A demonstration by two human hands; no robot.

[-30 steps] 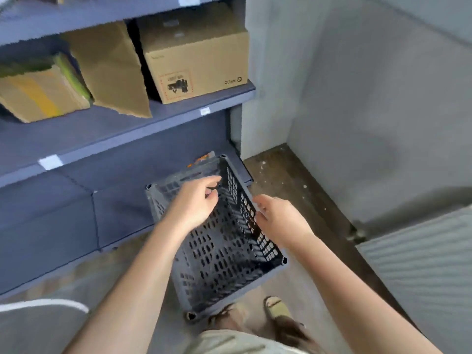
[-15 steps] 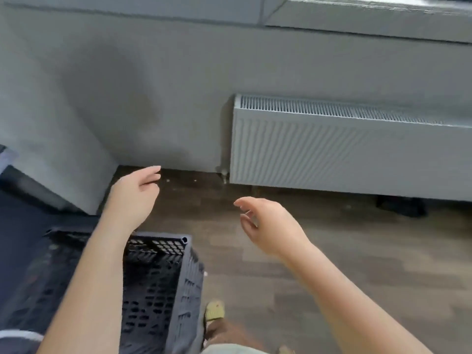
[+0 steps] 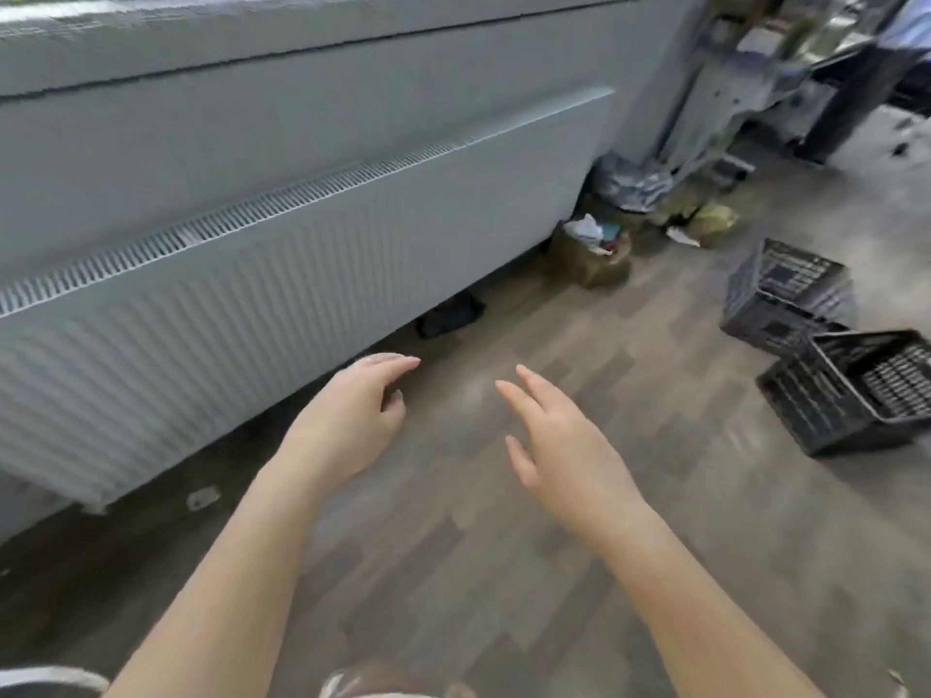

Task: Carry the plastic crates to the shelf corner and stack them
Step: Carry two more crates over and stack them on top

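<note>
Wood-pattern floor (image 3: 504, 571), grey-brown, running alongside a long white panel radiator (image 3: 252, 304) mounted low on a pale wall

Left hand (image 3: 347, 420): raised over bare floor, fingers loosely bent, grasping nothing
Right hand (image 3: 564, 455): raised beside it, fingers spread and straight, grasping nothing

Near black plastic crate (image 3: 856, 390): open-topped, lattice-walled, sitting on the floor at the right edge, well apart from both hands
Far black plastic crate (image 3: 791, 294): same kind, just behind the near one, tilted, whether leaning on it cannot be told

Brown bag of rubbish (image 3: 589, 254): past the radiator's far end, with loose litter beside it
Dark flat object (image 3: 448, 314): under the radiator, too blurred to name

Shelf corner: not in view, so any stack there cannot be counted

Progress, as a judgement: at least two crates remain uncollected on the floor and neither hand carries one, so the work is unfinished; the step in hand looks like an empty-handed approach toward the pair. Remaining: grasp a crate, carry it to the corner, set it on the stack, repeat for the other
</note>
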